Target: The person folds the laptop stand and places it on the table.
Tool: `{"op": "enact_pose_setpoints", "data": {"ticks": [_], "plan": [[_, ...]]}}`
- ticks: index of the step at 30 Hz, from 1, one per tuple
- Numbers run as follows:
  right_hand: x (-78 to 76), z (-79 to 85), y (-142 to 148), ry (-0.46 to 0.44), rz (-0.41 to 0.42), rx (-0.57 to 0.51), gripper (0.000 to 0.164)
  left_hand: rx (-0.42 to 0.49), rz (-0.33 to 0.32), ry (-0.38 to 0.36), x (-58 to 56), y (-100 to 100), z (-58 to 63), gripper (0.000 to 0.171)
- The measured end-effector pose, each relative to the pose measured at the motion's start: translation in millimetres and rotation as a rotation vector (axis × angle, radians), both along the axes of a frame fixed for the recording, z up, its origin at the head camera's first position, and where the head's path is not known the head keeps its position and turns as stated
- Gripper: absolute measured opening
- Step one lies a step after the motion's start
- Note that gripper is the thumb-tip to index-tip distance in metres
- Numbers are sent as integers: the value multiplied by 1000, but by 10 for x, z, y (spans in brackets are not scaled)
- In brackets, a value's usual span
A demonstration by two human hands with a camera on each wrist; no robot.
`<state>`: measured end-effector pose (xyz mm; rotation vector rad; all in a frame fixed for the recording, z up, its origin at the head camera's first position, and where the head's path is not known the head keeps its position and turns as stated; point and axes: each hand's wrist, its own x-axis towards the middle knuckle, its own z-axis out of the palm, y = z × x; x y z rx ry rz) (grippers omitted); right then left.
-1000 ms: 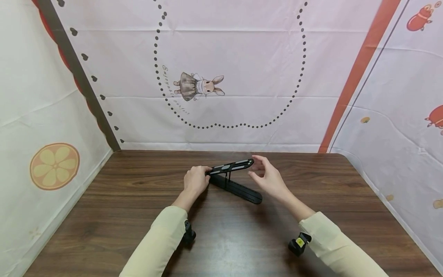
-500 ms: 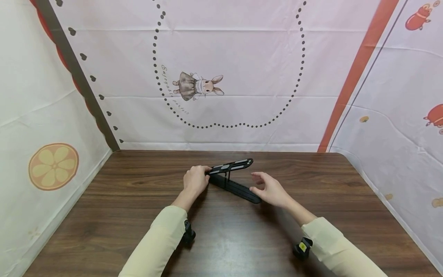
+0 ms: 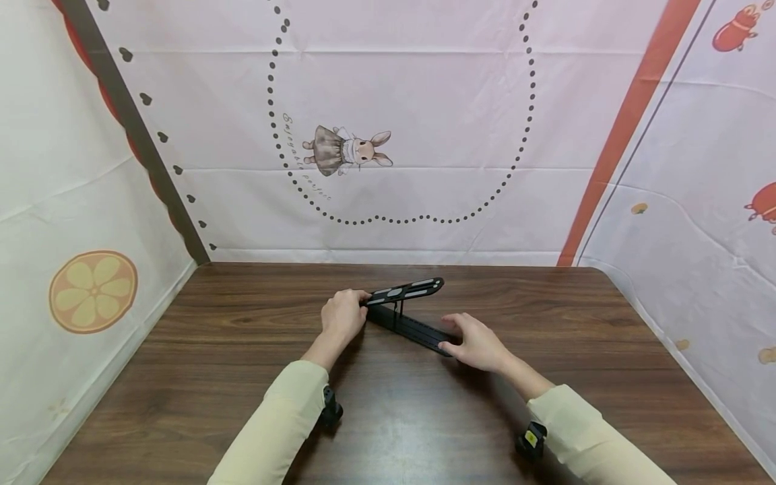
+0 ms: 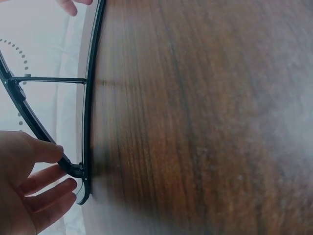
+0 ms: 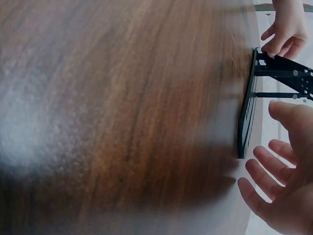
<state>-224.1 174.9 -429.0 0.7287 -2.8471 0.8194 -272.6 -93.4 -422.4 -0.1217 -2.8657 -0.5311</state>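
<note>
A black folding laptop stand [image 3: 418,329] stands on the table, its upper arm raised and propped on a thin strut. Grey pads line the top of that arm. At the hinge end, my left hand [image 3: 343,315] grips the stand, with the thumb laid on the upper arm [image 4: 34,120] in the left wrist view. My right hand [image 3: 478,343] hovers at the far end of the lower bar, fingers spread and relaxed. In the right wrist view its thumb and fingers [image 5: 264,166] appear apart from the bar [image 5: 246,117]. The right hand hides the bar's tip in the head view.
The dark wood table [image 3: 388,417] extends around the stand. A printed white cloth [image 3: 424,135] hangs behind its back edge, with more cloth at both sides. Black wrist cameras [image 3: 330,409] are worn on both forearms.
My right hand has come down from beside the raised arm's tip to the lower bar's end. The left hand stays at the hinge, and the stand keeps its angle.
</note>
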Motion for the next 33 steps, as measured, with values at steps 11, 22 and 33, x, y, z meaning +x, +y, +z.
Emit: {"op": "enact_pose_setpoints", "data": {"ticks": [11, 22, 33], "plan": [[36, -30, -11, 60, -36, 142, 41, 9, 22, -11, 9, -5, 12, 28], [51, -22, -24, 87, -45, 180, 37, 74, 7, -15, 12, -8, -2, 28], [71, -26, -12, 93, -22, 173, 36, 79, -3, 6, 14, 6, -2, 27]]}}
